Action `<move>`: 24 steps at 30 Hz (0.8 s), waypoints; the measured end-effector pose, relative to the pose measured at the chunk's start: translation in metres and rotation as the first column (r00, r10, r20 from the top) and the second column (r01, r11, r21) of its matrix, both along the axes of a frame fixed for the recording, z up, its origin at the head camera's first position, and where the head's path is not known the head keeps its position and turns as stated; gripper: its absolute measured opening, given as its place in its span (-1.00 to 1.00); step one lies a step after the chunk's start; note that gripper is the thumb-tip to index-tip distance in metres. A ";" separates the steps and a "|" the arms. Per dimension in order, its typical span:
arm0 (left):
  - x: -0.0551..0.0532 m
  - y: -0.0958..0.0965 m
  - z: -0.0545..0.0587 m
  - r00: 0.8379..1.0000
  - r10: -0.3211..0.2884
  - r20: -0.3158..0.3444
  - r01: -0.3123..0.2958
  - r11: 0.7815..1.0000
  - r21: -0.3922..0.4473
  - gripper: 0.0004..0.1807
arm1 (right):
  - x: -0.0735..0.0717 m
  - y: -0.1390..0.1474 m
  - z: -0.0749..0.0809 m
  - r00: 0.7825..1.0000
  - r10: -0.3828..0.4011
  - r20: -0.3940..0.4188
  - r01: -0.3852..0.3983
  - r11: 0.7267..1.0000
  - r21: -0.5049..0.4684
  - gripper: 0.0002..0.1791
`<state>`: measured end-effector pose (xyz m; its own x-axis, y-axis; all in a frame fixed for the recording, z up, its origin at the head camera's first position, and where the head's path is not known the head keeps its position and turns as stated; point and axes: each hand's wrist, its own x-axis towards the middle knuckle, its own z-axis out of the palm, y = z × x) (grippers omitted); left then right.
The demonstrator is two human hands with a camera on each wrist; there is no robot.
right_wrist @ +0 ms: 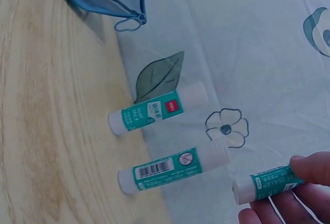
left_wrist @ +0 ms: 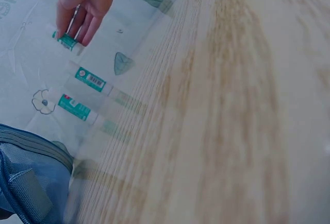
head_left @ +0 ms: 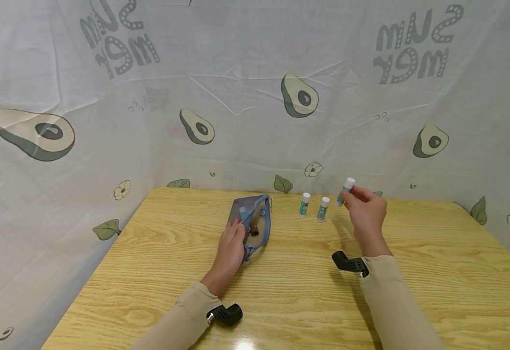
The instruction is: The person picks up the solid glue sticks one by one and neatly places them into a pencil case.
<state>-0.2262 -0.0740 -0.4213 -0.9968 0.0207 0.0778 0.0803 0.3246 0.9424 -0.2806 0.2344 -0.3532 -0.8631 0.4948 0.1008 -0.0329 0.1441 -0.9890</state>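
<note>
My right hand [head_left: 366, 214] holds a glue stick [right_wrist: 273, 184] with a green label, tilted and raised above the table, pinched between thumb and fingers. To its left, two more glue sticks [head_left: 304, 204] [head_left: 323, 209] stand upright on white caps or bases, side by side. My left hand [head_left: 231, 241] grips the near left side of a blue mesh zip pouch [head_left: 267, 233], which gapes toward the right. Inside the pouch, a glue stick [head_left: 243, 212] shows through the mesh, and a dark brown item [head_left: 254, 227] lies by the opening. The left fingers are outside the left wrist view.
The wooden table [head_left: 298, 291] reaches back to a hanging cloth [head_left: 246, 146] printed with avocados, leaves and flowers. A black wrist camera [head_left: 226, 314] sits on the left sleeve, another wrist camera [head_left: 348, 263] on the right.
</note>
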 end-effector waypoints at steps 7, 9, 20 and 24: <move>0.000 0.000 0.000 1.000 -0.003 0.006 0.003 1.000 0.001 -0.37 | 0.003 -0.002 0.013 0.998 0.000 -0.071 -0.003 0.999 -0.036 -0.47; 0.001 0.000 0.001 1.000 -0.005 0.000 0.005 1.000 0.001 -0.37 | 0.006 -0.003 0.018 0.995 -0.001 -0.096 -0.004 0.999 -0.049 -0.48; 0.001 0.000 0.003 1.000 0.002 -0.009 -0.002 1.000 0.003 -0.37 | 0.018 -0.011 0.042 0.984 0.006 -0.178 -0.026 0.994 -0.106 -0.51; 0.001 0.001 0.004 1.000 0.004 -0.009 -0.004 1.000 0.006 -0.37 | 0.020 -0.012 0.046 0.986 -0.004 -0.169 -0.009 0.997 -0.078 -0.52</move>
